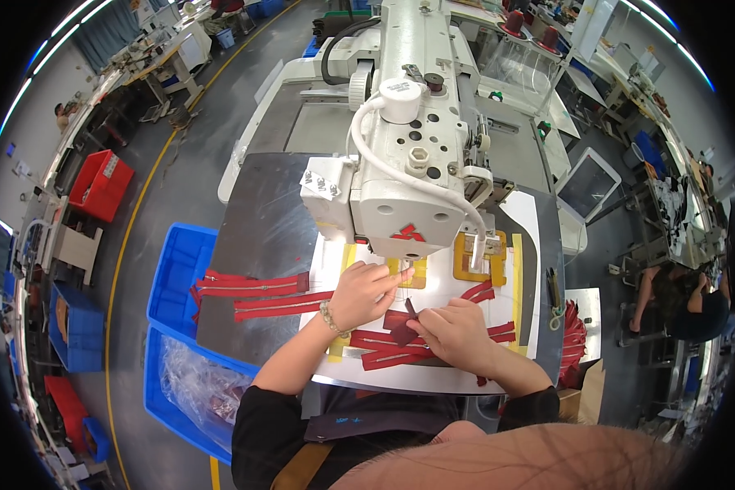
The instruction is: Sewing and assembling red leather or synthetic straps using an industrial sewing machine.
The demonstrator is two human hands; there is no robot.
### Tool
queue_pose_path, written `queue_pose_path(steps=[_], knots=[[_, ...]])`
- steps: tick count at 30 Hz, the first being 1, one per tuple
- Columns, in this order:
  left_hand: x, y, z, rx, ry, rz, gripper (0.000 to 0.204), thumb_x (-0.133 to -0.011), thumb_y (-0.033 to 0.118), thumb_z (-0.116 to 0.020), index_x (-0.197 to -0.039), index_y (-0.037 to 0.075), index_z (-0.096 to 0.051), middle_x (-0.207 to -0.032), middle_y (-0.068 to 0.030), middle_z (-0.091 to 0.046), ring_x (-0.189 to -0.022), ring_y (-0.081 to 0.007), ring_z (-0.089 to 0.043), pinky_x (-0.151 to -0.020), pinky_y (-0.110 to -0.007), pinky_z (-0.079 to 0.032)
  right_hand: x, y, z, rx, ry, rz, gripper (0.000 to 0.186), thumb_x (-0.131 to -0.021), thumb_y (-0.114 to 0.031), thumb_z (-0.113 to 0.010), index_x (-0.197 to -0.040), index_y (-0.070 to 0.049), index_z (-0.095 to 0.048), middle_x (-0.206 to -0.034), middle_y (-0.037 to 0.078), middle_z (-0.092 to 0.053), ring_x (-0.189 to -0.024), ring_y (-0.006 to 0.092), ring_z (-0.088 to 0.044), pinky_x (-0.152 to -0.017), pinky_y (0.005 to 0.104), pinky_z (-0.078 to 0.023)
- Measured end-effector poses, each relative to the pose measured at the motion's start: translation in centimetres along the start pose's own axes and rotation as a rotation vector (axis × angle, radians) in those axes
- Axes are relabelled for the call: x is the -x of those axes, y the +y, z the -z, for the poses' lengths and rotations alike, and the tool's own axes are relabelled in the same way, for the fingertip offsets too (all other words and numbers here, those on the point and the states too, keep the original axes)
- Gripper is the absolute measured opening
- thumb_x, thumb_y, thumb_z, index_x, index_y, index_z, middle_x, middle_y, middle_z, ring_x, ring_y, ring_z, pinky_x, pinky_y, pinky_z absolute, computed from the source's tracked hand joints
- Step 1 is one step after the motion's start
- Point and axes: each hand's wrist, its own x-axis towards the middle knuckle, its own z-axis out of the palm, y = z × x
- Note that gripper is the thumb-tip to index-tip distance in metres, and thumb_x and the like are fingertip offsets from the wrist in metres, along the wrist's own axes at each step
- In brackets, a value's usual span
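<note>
Both hands are down on the white template board (433, 286), right under the head of the sewing machine (408, 163); the left hand (366, 292) sits a touch farther from the person and nearer the needle area, fingers curled and drawn together, fingertips on a yellow-edged cutout; whether it pinches anything there, I cannot tell; the right hand (457, 333) lies closer to the body, fingers flat and pressed down on a bundle of red zipper strips (388, 349); a small dark red fabric piece (403, 320) stands between the two hands, touching the right hand's fingertips.

Now the key relation; the dark red piece lies just left of the right hand and just below-right of the left hand, so the right hand is the nearer one; its long axis runs roughly away from the person, its upper end pointing up toward the machine foot; the zipper strips under it run crosswise, left to right across the board, tilted a little, their left ends off toward the left edge.

Off to the left on the grey table (261, 229) more red zippers (253, 292) lie in a loose row, well apart from the hands, long axes also left to right; blue bins (180, 269) sit beside the table's left edge.
</note>
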Motion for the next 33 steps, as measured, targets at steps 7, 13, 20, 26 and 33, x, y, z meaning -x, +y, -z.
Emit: queue_pose_path(steps=[7, 13, 20, 26, 33], knots=[[0.2, -0.8, 2.0, 0.775, -0.024, 0.189, 0.049, -0.080, -0.005, -0.049, -0.125, 0.011, -0.062, -0.078, -0.0043, -0.061, -0.068, -0.0119, -0.057, -0.068, -0.025, -0.049, -0.6, 2.3, -2.7, -1.119, -0.424, -0.598, 0.021, -0.095, -0.016, -0.055, -0.092, 0.003, -0.064, -0.074, 0.005, -0.067, -0.063, 0.0064, -0.058, -0.057, 0.0240, -0.044], [0.5, -1.7, 1.9, 1.228, -0.061, 0.479, 0.050, -0.076, -0.009, -0.043, -0.119, 0.002, -0.064, -0.084, -0.0026, -0.060, -0.066, -0.0092, -0.060, -0.065, -0.023, -0.053, -0.4, 2.7, -4.8, -1.349, -0.376, -0.755, 0.029, -0.097, -0.023, -0.052, -0.098, 0.003, -0.064, -0.079, 0.007, -0.069, -0.067, 0.0081, -0.061, -0.059, 0.0219, -0.046], [0.5, -1.7, 1.6, 1.264, -0.028, 0.501, 0.036, -0.088, 0.001, -0.051, -0.121, 0.003, -0.062, -0.072, 0.0009, -0.058, -0.063, -0.0064, -0.055, -0.062, -0.022, -0.048, -0.7, 2.2, -4.6, -1.367, -0.382, -0.815, 0.031, -0.097, -0.021, -0.052, -0.105, 0.008, -0.062, -0.083, 0.014, -0.069, -0.069, 0.0135, -0.066, -0.064, 0.0236, -0.053], [0.1, -1.4, 0.7, 1.023, -0.027, 0.452, 0.032, -0.086, 0.013, -0.066, -0.118, 0.006, -0.065, -0.070, 0.0060, -0.057, -0.061, -0.0014, -0.048, -0.059, -0.019, -0.040, -0.8, 2.0, -4.5, -1.387, -0.370, -0.856, 0.029, -0.098, -0.021, -0.051, -0.101, 0.006, -0.061, -0.083, 0.011, -0.068, -0.071, 0.0125, -0.064, -0.065, 0.0249, -0.052], [0.3, -1.3, -0.1, 1.043, 0.006, 0.451, 0.030, -0.085, 0.008, -0.066, -0.116, 0.004, -0.065, -0.069, 0.0064, -0.056, -0.059, -0.0003, -0.044, -0.057, -0.018, -0.038, -0.5, 2.1, -5.3, -1.377, -0.346, -0.845, 0.027, -0.098, -0.019, -0.051, -0.100, 0.006, -0.061, -0.084, 0.012, -0.068, -0.075, 0.0151, -0.067, -0.067, 0.0263, -0.054]])
